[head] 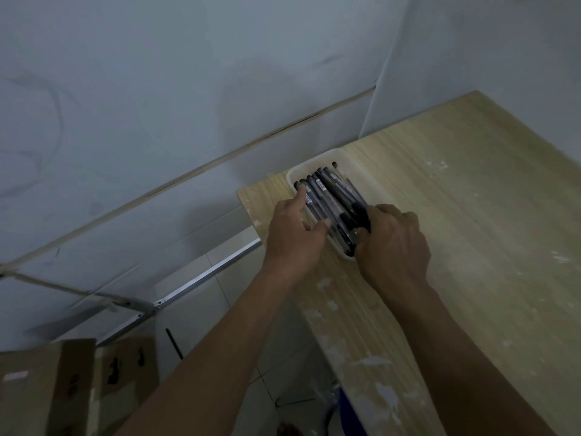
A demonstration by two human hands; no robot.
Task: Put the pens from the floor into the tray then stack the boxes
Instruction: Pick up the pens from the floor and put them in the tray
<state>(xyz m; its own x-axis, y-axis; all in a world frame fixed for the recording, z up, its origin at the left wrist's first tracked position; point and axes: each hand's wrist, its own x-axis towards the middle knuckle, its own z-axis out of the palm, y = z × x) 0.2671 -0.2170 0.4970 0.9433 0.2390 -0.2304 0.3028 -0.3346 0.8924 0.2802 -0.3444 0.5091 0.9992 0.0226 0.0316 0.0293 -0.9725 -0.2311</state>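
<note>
A white oblong tray [347, 162] sits at the far left corner of the wooden table [471, 215]. Several dark and clear pens [327, 190] lie in it side by side. My left hand [294, 234] rests at the tray's left side, fingers spread, with index finger and thumb touching the pens. My right hand [393, 243] is curled over the near end of the bundle and hides that end of the tray. One dark pen [174, 343] lies on the tiled floor. Two brown cardboard boxes [47, 391] stand at the lower left.
White walls close in behind and left of the table. A metal table leg frame [201, 278] runs across the floor below the table's edge. Something blue and some cables [333, 404] lie under the table. The tabletop has white paint flecks.
</note>
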